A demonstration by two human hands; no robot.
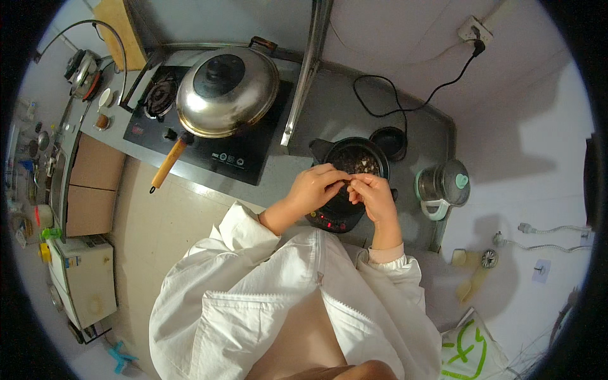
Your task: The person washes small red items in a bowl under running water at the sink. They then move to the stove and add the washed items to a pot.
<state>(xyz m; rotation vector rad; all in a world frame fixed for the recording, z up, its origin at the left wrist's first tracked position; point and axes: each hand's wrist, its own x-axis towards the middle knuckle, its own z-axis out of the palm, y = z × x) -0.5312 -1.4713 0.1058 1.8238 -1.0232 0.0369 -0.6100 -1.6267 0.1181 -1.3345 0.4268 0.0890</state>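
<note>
My left hand [314, 188] and my right hand [375, 192] meet at the fingertips above a black electric pot [385, 164]. Between them they pinch a small dark piece [347, 182], mostly covered by the fingers and too small to name. Inside the pot lie dark brown bits with some whitish pieces [365, 164]. A stubby black spout or handle [321, 147] sticks out at its upper left. Red lights glow on the control panel [329, 223] at the front. My hands hide part of the pot's near side.
A lidded steel wok [228, 114] with a wooden handle [168, 164] sits on the gas hob [237, 164]. Behind the pot stands a round black container [390, 142]. A black power cord [441, 85] loops nearby. A glass kettle [444, 183] is at the right.
</note>
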